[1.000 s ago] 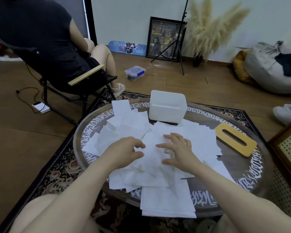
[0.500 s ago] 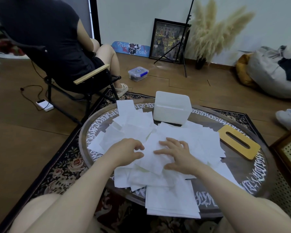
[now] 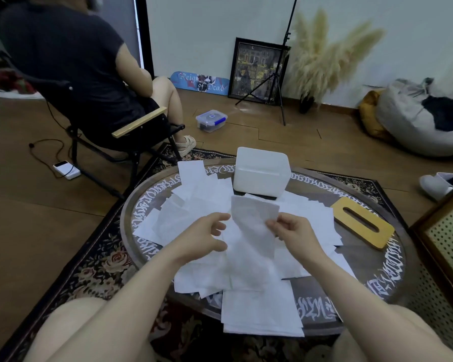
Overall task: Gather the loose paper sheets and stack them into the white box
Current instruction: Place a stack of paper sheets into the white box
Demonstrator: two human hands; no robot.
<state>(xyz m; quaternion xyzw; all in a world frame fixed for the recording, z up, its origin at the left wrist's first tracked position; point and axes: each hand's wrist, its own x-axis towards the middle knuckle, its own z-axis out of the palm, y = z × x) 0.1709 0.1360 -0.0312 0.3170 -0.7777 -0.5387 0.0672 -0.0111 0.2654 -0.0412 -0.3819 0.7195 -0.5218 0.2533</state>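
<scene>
I hold one paper sheet (image 3: pixel 254 218) upright above the round counter (image 3: pixel 377 288), my right hand (image 3: pixel 296 231) pinching its right edge between thumb and fingertips. My left hand (image 3: pixel 207 235) hangs just beside the sheet's left edge with fingers loosely curled; whether it touches the paper I cannot tell. Under both hands the loose paper sheets (image 3: pixel 194 205) lie scattered and overlapping across the middle of the counter, and a squared stack of sheets (image 3: pixel 259 312) sits at the near edge, partly over the rim. The white box (image 3: pixel 260 173) stands at the far side of the counter, beyond the raised sheet, with some papers touching its base. A yellow wooden lid with a slot (image 3: pixel 361 222) lies flat on the counter to the right, beside the pile. Past the counter, a person in a dark shirt (image 3: pixel 71 64) sits in a folding chair (image 3: pixel 131 131) on the wooden floor, back turned, near a clear lidded container (image 3: pixel 211 120) and a light stand (image 3: pixel 277 82).
</scene>
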